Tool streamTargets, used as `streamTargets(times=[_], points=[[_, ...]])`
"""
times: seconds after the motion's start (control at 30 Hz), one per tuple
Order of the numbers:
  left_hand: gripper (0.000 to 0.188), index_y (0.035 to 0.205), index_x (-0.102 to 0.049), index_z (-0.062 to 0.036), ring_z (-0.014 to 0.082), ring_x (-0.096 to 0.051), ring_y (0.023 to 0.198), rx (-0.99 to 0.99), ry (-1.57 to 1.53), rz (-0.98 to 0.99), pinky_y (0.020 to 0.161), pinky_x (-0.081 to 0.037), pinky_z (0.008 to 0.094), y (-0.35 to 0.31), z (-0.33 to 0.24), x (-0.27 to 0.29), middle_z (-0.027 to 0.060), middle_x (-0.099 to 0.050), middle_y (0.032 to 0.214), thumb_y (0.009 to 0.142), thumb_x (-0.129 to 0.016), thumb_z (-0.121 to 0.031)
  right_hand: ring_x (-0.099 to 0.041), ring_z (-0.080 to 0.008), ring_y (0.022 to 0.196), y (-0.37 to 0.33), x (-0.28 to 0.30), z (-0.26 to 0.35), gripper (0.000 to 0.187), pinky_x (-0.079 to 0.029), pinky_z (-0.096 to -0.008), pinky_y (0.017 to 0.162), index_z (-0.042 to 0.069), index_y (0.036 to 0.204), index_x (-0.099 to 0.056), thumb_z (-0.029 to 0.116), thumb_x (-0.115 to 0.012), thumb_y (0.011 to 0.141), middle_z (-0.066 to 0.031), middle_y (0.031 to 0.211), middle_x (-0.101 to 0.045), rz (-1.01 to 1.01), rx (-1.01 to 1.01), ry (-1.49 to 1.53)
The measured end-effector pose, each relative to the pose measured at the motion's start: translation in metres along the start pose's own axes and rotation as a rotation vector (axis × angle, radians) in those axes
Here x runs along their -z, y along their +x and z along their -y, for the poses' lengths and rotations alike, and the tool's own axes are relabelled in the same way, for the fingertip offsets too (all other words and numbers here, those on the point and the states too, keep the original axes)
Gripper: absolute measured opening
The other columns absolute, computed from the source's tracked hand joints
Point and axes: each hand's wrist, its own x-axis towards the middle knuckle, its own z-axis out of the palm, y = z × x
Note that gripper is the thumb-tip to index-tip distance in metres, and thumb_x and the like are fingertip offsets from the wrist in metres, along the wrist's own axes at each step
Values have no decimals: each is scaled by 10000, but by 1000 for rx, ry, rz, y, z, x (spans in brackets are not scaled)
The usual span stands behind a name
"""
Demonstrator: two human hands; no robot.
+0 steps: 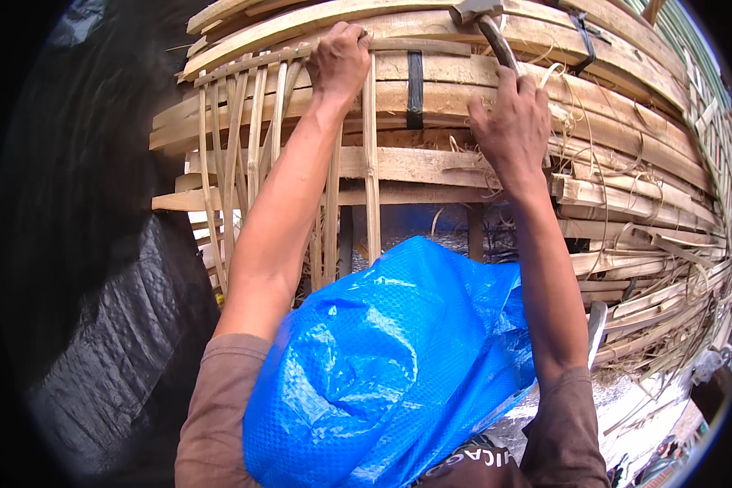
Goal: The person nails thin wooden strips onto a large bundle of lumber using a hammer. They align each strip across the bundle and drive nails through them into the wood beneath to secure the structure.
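My right hand [514, 130] grips the wooden handle of a hammer [496, 41], whose metal head is raised at the far edge above the stacked wood. To its left, my left hand [337, 65] is closed on a thin crosswise wooden strip [419, 46]. Several narrow slats [256, 122] run from that strip toward me, forming a comb-like row to the left of the hand. Just right of the left hand, a single slat [372, 163] also meets the strip. Whether a nail sits between the left fingers is hidden.
Stacked planks [455, 93], bound with a black band [415, 89], lie under the strip. Loose wood strips and curled shavings [651, 203] crowd the right. A blue woven plastic sheet [366, 366] covers my lap. Dark plastic sheeting [98, 325] hangs at left.
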Motion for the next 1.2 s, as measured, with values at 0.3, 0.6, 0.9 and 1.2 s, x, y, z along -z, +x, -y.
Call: streamTargets(times=[0.3, 0.6, 0.9, 1.2], points=[[109, 834, -724, -66, 235, -711, 717, -16, -13, -85, 556, -572, 361, -5, -10, 10, 100, -730, 870, 891, -678, -146, -607, -384, 955, 2, 5, -23, 685, -526, -476, 778, 13, 1353, -445, 444, -686, 878, -233, 1097, -580, 178, -127, -13], [154, 836, -716, -86, 300, -692, 782, 0, -9, -151, 627, -546, 414, -10, -3, 0, 88, -709, 883, 852, -725, -239, -692, -277, 693, 37, 46, -31, 512, -537, -398, 658, -35, 1205, -619, 312, -725, 844, -199, 833, -691, 451, -367, 385], [162, 847, -712, -63, 314, -680, 806, 36, -74, -133, 664, -548, 415, -13, -2, 0, 117, -697, 872, 840, -733, -223, -589, -94, 572, 20, 65, -23, 374, -461, -199, 479, -16, 1249, -556, 252, -587, 989, -99, 960, -667, 611, -519, 1359], [122, 807, -705, -67, 295, -697, 779, -24, -40, -189, 790, -557, 432, -11, -12, 5, 101, -705, 861, 855, -699, -179, -501, -60, 514, 18, 42, -19, 394, -423, -196, 437, -26, 1193, -522, 212, -689, 926, -17, 781, -547, 693, -566, 1453]])
